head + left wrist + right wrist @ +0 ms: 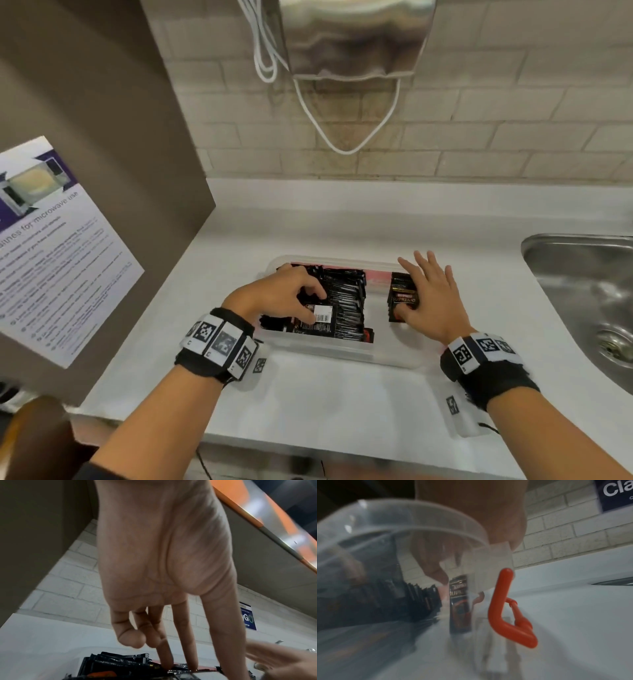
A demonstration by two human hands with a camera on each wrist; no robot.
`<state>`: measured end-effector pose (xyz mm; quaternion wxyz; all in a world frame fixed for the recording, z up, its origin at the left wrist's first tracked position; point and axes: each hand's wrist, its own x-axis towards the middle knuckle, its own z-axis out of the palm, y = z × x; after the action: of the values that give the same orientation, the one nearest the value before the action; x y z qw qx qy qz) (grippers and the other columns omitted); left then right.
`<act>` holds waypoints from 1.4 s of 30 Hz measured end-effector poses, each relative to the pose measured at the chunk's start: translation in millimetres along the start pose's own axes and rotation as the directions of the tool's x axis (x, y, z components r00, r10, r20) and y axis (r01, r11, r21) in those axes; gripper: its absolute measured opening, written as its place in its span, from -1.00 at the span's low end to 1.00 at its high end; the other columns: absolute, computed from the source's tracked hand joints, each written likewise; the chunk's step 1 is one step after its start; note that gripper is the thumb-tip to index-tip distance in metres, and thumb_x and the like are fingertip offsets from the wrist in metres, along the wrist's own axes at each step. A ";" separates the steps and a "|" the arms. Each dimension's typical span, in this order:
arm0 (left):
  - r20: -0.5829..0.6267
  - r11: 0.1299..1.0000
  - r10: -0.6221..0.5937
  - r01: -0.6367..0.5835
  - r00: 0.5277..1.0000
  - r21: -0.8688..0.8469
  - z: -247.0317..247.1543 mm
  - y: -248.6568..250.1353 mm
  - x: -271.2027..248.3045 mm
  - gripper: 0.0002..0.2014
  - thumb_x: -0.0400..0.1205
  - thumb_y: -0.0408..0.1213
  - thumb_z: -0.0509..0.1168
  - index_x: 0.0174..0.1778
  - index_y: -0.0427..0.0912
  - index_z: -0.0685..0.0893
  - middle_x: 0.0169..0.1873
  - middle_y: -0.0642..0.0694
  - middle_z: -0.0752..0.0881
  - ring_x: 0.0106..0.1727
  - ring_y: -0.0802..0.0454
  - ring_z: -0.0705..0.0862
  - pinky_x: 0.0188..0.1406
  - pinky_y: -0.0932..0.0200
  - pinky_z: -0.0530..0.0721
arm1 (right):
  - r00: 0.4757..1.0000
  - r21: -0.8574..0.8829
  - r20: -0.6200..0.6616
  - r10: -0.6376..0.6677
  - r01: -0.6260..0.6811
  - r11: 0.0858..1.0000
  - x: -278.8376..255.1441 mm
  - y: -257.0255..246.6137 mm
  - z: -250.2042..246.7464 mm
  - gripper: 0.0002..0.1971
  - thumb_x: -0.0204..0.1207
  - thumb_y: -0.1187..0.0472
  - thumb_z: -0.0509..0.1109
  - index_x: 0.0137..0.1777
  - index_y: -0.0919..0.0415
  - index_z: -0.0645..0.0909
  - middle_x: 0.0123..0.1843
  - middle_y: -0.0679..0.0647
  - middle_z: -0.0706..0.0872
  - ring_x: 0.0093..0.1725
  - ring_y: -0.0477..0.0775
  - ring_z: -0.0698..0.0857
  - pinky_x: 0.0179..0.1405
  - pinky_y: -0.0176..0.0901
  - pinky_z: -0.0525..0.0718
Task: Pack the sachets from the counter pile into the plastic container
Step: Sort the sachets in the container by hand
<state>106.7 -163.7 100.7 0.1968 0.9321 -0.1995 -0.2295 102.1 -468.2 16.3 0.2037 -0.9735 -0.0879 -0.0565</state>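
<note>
Clear plastic container (346,353) on the white counter (325,404), long axis left–right, holds black sachets (346,301) packed on edge. Left hand (284,291), fingers bent, presses fingertips (165,661) on the left stack. Right hand (431,301), fingers straight, rests beside an upright "Supremo" sachet bundle (404,298) at the right end.

One clear plastic container (346,353) sits on the table (342,404), and the black sachets in it fall into two groups: a large packed row (346,301) on the left and a small stack (402,296) on the right. The sachets overlap too tightly to count, perhaps several dozen in all. Two hands are in view, left (284,291) and right (433,301), along with one steel sink (582,274), one microwave notice (58,246) and one orange clip (508,609).
</note>
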 end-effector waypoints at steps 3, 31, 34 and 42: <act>0.011 0.999 -0.010 0.010 1.000 0.034 8.6 -3.7 7.1 -0.58 0.48 -0.14 0.61 0.23 0.13 0.68 0.04 0.05 0.58 0.19 0.02 0.41 0.24 0.03 0.54 | 0.974 0.223 -0.224 -0.036 0.087 0.971 -6.2 -12.8 -2.5 -0.41 0.43 0.20 0.53 0.50 0.06 0.55 0.53 0.12 0.50 0.63 0.15 0.29 0.62 0.28 0.30; -0.241 0.360 -0.113 -0.186 0.964 -0.914 -1.8 61.9 45.6 -0.63 0.62 -0.46 0.46 0.31 -0.18 0.58 -0.09 -0.25 0.78 -0.30 0.00 0.81 -0.33 0.24 0.75 | 0.955 0.640 -0.297 0.017 0.186 0.746 -22.3 -60.3 -50.0 -0.72 0.38 0.32 0.63 0.05 0.01 0.83 0.06 -0.05 0.67 0.15 -0.01 0.67 -0.01 -0.35 0.56; -0.275 0.550 -0.121 -0.166 0.954 -0.819 1.2 71.3 54.5 -0.65 0.56 -0.45 0.52 0.23 -0.16 0.67 -0.07 -0.18 0.81 -0.25 0.06 0.77 -0.41 0.28 0.67 | 0.981 0.606 -0.196 0.006 0.116 0.787 -39.8 -46.5 -53.2 -0.57 0.34 0.07 0.59 0.25 -0.13 0.73 0.23 -0.11 0.63 0.34 -0.04 0.57 0.17 -0.32 0.54; -0.260 0.953 0.024 -0.100 0.965 -0.285 35.9 115.7 84.9 -0.82 0.50 -0.42 0.54 -0.23 -0.05 0.73 -0.23 0.09 0.70 -0.21 0.15 0.67 -0.32 0.42 0.51 | 0.942 0.478 -0.299 0.149 0.013 0.878 -48.4 -21.1 -35.5 -0.85 0.43 0.30 0.54 -0.15 -0.01 0.77 -0.16 -0.15 0.74 -0.06 -0.07 0.65 -0.12 -0.36 0.49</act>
<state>125.2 -310.3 94.8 0.3653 0.9069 -0.1655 -0.1295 48.0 -470.8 49.6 0.4487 -0.8735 -0.0294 -0.1866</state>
